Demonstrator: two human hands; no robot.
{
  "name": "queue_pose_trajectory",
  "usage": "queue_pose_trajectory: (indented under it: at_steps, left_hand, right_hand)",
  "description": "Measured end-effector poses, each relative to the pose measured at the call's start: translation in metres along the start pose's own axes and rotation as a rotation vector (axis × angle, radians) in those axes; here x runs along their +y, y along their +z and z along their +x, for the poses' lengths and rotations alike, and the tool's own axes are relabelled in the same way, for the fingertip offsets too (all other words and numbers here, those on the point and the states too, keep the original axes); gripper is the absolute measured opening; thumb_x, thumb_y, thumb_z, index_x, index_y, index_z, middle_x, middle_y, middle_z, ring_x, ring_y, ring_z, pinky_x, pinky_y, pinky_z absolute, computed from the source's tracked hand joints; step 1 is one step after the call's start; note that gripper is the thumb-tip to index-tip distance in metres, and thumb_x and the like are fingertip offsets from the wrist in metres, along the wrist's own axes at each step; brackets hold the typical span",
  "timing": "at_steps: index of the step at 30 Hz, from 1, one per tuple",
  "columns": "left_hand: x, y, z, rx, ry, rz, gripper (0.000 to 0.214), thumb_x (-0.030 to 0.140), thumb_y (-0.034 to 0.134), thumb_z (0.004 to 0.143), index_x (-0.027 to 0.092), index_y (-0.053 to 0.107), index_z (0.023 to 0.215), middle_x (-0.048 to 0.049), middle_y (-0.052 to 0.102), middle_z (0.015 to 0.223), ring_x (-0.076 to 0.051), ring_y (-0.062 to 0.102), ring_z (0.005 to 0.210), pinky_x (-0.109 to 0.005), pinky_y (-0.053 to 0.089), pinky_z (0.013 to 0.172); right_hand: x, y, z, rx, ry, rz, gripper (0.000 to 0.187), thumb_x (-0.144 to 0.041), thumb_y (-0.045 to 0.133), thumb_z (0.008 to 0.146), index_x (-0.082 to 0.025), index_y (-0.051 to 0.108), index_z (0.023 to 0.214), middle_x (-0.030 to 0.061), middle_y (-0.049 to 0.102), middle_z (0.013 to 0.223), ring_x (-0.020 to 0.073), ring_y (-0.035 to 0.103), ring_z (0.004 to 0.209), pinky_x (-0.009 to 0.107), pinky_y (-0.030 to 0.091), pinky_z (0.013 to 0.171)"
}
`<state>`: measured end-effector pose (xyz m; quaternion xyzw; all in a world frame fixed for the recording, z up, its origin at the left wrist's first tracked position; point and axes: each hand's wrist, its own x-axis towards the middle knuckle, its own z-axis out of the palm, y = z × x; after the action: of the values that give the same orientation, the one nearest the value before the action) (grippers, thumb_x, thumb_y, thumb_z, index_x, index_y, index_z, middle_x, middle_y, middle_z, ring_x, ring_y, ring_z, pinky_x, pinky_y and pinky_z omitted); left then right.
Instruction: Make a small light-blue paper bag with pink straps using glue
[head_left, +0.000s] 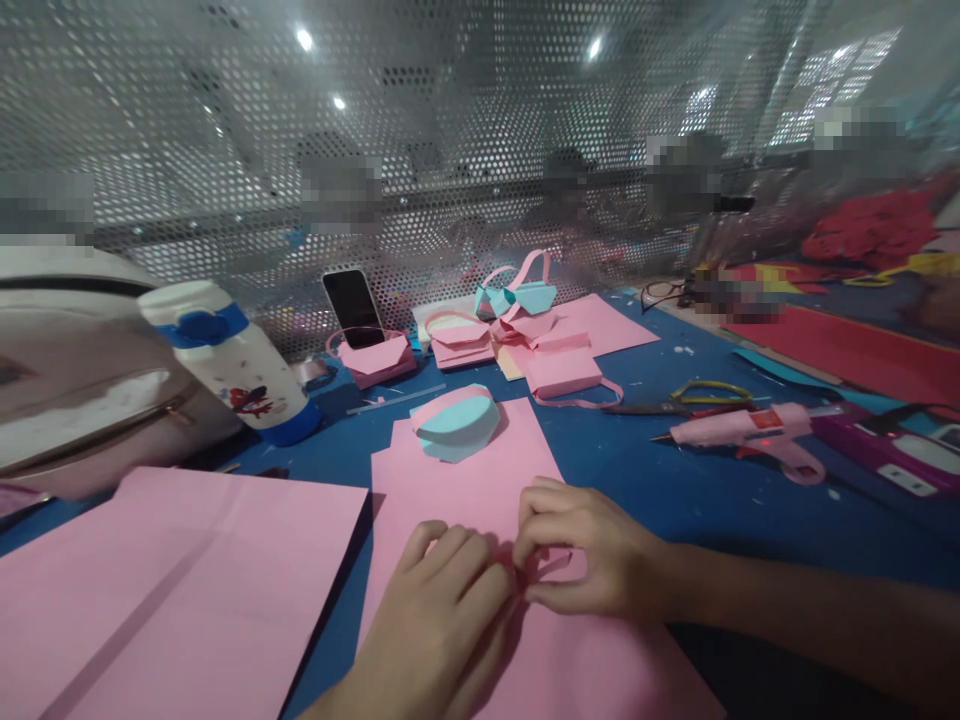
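Observation:
Over a pink paper sheet (pixel 465 500) in front of me, my two hands meet with curled fingers. My right hand (pixel 592 550) pinches a small folded strip of pink paper (pixel 555 568), part of which shows beneath its fingers. My left hand (pixel 450 610) is closed right beside it, fingertips at the same spot; what lies under them is mostly hidden. Just beyond the hands, a small light-blue paper piece with a pink band (pixel 457 425) rests on the sheet.
At right lie a pink glue gun (pixel 750 430), yellow-handled scissors (pixel 709 392) and a purple power strip (pixel 892 450). Behind stand small paper bags (pixel 566 370), a phone (pixel 352 305) and a perforated metal panel (pixel 450 120). A bottle (pixel 232 360), a backpack (pixel 90 380) and pink sheets (pixel 225 560) are left.

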<state>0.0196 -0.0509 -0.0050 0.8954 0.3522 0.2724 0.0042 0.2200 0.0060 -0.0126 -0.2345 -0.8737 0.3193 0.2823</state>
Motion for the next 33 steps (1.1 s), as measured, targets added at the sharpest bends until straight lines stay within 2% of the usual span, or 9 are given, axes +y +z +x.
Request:
queue_pose_trajectory:
  at_steps: [7, 14, 17, 22, 28, 33]
  left_hand:
    - [-0.001, -0.001, 0.001, -0.010, -0.003, 0.032, 0.013, 0.010, 0.051, 0.091, 0.018, 0.060, 0.087, -0.0030, 0.064, 0.079, -0.019, 0.049, 0.069, -0.034, 0.031, 0.070]
    - [0.000, -0.002, 0.004, 0.102, -0.015, 0.120, 0.009, 0.012, 0.058, 0.091, 0.018, 0.061, 0.085, -0.0003, 0.066, 0.074, -0.016, 0.051, 0.064, -0.033, 0.032, 0.069]
    - [-0.002, -0.002, 0.001, 0.164, 0.021, 0.183, 0.006, 0.014, 0.062, 0.090, 0.018, 0.064, 0.085, 0.0002, 0.069, 0.073, -0.015, 0.052, 0.064, -0.034, 0.034, 0.073]
    - [-0.006, -0.002, -0.013, 0.196, 0.119, 0.260, 0.005, 0.013, 0.065, 0.086, 0.017, 0.068, 0.086, -0.0013, 0.073, 0.080, -0.017, 0.053, 0.069, -0.037, 0.034, 0.076]
    - [-0.004, -0.005, -0.016, 0.153, 0.178, 0.297, 0.027, 0.012, 0.045, 0.094, 0.019, 0.066, 0.079, -0.0002, 0.068, 0.069, -0.017, 0.051, 0.065, -0.036, 0.033, 0.073]
    - [-0.006, 0.002, -0.017, 0.180, 0.150, 0.288, 0.006, 0.015, 0.066, 0.083, 0.019, 0.066, 0.078, 0.0006, 0.070, 0.072, -0.017, 0.050, 0.066, -0.036, 0.034, 0.073]
  right_hand:
    - [-0.001, -0.002, -0.001, -0.015, -0.006, -0.016, 0.012, -0.016, 0.075, 0.074, -0.019, 0.066, 0.082, -0.0006, 0.057, 0.080, 0.0143, 0.053, 0.077, 0.025, 0.040, 0.067]
    - [0.001, -0.009, -0.002, -0.002, -0.055, -0.109, 0.014, -0.017, 0.073, 0.077, -0.020, 0.065, 0.089, 0.0000, 0.057, 0.082, 0.0147, 0.051, 0.077, 0.027, 0.039, 0.069]
    - [0.000, -0.011, -0.003, 0.013, -0.082, -0.174, 0.011, -0.019, 0.072, 0.078, -0.020, 0.064, 0.087, 0.0013, 0.057, 0.084, 0.0154, 0.050, 0.077, 0.028, 0.037, 0.068]
    - [-0.003, -0.011, -0.005, 0.073, -0.155, -0.318, 0.009, -0.021, 0.069, 0.080, -0.021, 0.064, 0.088, 0.0032, 0.057, 0.089, 0.0167, 0.047, 0.077, 0.029, 0.034, 0.065]
    - [-0.005, -0.008, -0.006, 0.090, -0.206, -0.388, 0.005, -0.023, 0.068, 0.083, -0.020, 0.065, 0.086, 0.0031, 0.057, 0.087, 0.0167, 0.046, 0.076, 0.029, 0.033, 0.065]
    - [-0.004, -0.004, -0.005, 0.104, -0.215, -0.353, 0.004, -0.023, 0.067, 0.083, -0.020, 0.065, 0.085, 0.0032, 0.057, 0.087, 0.0167, 0.046, 0.076, 0.030, 0.034, 0.065]
